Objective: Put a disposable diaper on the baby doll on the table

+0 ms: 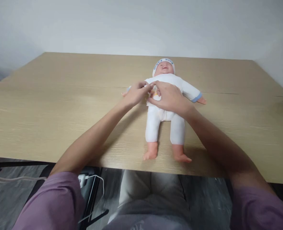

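Observation:
A baby doll [165, 78] in a white outfit with blue cuffs and a lettered white cap lies on its back, feet toward me. Around its waist is a white diaper [155, 91] with an orange print, mostly covered by my hands. My left hand [138, 92] pinches the diaper's edge on the left side of the doll's belly. Lying across the belly, my right hand [170, 96] has curled fingers and thumb gripping the diaper's front. The fingertips of both hands nearly meet, and what lies beneath them is partly hidden.
The wooden table [60, 111] has a seam running across it, and its front edge is just below the doll's feet. Behind it rises a pale wall [132, 25]. Under the edge at left are a white plug [82, 179] and cable.

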### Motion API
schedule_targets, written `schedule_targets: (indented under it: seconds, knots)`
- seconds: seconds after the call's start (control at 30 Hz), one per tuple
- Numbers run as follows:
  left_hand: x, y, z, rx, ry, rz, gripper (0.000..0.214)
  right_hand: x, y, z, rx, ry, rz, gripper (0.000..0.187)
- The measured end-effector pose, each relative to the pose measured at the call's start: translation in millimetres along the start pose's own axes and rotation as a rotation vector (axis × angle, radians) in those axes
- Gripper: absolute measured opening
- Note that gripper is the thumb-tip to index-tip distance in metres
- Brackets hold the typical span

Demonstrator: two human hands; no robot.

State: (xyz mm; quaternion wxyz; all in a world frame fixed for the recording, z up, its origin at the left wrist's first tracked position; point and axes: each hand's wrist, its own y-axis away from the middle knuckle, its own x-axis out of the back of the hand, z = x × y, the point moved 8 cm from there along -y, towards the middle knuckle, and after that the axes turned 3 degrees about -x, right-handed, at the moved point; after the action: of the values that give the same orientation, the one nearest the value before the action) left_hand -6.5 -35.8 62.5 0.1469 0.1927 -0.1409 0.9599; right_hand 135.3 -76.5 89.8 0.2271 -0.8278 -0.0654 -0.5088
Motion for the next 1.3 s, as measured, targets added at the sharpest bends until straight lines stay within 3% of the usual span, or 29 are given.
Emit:
schedule_targets:
  seconds: [0.13,0.33,0.43,0.53,0.67,0.77,0.83,0.87,0.93,1.0,1.07,1.17,1.3]
  knots:
    - [-33.4,-12,14,-0.095,0.059,-0.074,0.036,5,-5,13,-0.068,-0.045,0.035,0.04]
    - [-20.5,-4,-30,-0.094,0.02,0.17,0.045,5,-8,25,-0.094,-0.139,0.053,0.036]
    - [-22.9,-6,-47,-0.109,-0.002,0.138,0.063,3,-8,29,-0.079,-0.111,0.075,0.04]
    - [-26.7,-11,-53,-0.088,0.011,0.087,0.066,5,-10,33,-0.034,-0.076,0.129,0.042]
    - [-14.9,-3,-36,-0.117,-0.086,0.202,0.043,24,-8,38,-0.058,-0.092,0.232,0.036]
    - [0.6,30,-2,-0.223,-0.178,0.35,0.031,49,15,25,-0.039,-0.185,0.301,0.027]
    - [-1.3,62,28,-0.352,-0.209,0.295,0.023,60,44,11,0.003,-0.272,0.285,0.02]
    - [-8.2,78,42,-0.425,-0.233,0.197,0.02,60,61,4,0.028,-0.317,0.241,0.017]
    - [-28.9,109,62,-0.535,-0.298,-0.065,0.021,48,95,-10,0.113,-0.386,0.031,0.011]
    - [-44.5,131,64,-0.543,-0.349,-0.252,0.023,32,126,-13,0.158,-0.355,-0.12,0.004]
    - [-48.5,133,57,-0.464,-0.373,-0.281,0.025,23,143,1,0.09,-0.285,-0.122,0.003]
    - [-46.8,116,41,-0.318,-0.407,-0.205,0.027,19,145,25,-0.077,-0.202,-0.012,0.005]
    - [-52.7,92,32,-0.253,-0.484,-0.153,0.044,11,136,24,-0.112,-0.081,0.028,0.012]
